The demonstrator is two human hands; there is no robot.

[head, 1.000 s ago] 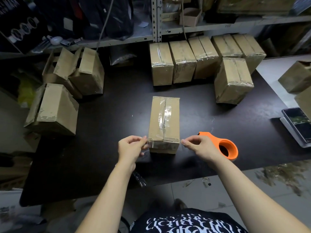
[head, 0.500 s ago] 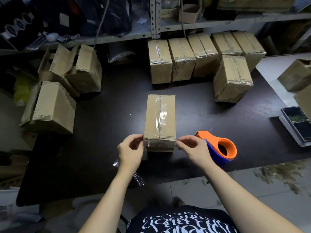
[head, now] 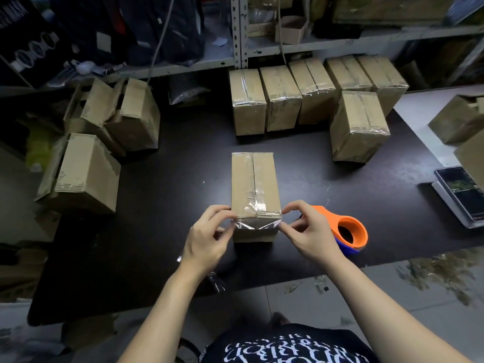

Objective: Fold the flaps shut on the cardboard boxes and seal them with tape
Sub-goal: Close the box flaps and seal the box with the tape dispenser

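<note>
The box under work (head: 255,184) is sitting with flaps closed near the middle of the tabletop (head: 170,205), with tape running along its centre seam. A cross strip of clear tape (head: 255,224) is lying over its near top edge. The left hand (head: 207,237), at 9 o'clock of that near end, is pinching the strip's left tail. The right hand (head: 311,231), at 3 o'clock, is pinching the right tail. Both grips are closed on tape, not cardboard. Judgement: the tails are being wrapped onto the side walls. The film is wrinkling across the near face, so uneven pressing could trap creases and leave corners lifting. A tail could also fold onto itself or cling to a fingertip, and a harder pull on one side could skew the strip or slide the box. The orange tape dispenser (head: 351,231) is lying just beside the right hand, liable to be knocked. Sealed boxes (head: 280,98) are standing at 12 to 1 o'clock, and unsealed boxes (head: 86,174) at 9 to 10 o'clock.
</note>
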